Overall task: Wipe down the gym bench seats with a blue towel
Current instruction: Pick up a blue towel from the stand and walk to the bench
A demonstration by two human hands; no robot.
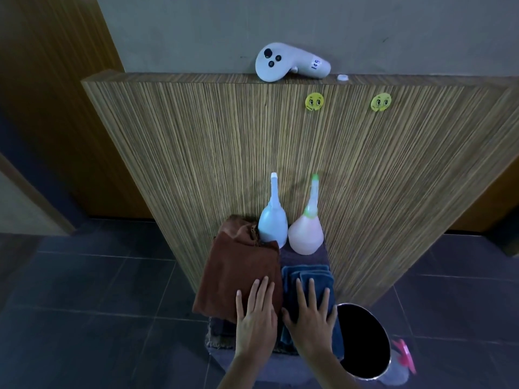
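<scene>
Looking down at a big wooden panel point(280, 150) with a stripy grain, which stands on a dark tiled floor point(98, 290) and fills most of the view. Down at the lower right there's a round bin point(362, 341) with a black inside, sitting just beside a small dark tabletop point(289, 258) pushed up against the panel.

On the tabletop's left half there's a folded brown towel point(238, 273), and the blue towel point(306, 276) is folded right next to it on the right half, the two touching along the middle. Both hands are open and flat, not gripping anything: the left hand point(255, 318) rests palm down on the near end of the brown towel, and the right hand point(309, 318) lies on the blue towel with its fingers spread.

Behind the towels two spray bottles stand upright side by side against the panel, a pale blue bottle point(272, 226) on the left and a pink bottle point(306, 234) with a green nozzle on the right.

Up on the panel's top edge lies a white controller point(289, 63). Two yellow smiley stickers point(314, 101) are stuck on the panel's face just below it, and a tiny white cap point(342, 77) sits near the controller.
</scene>
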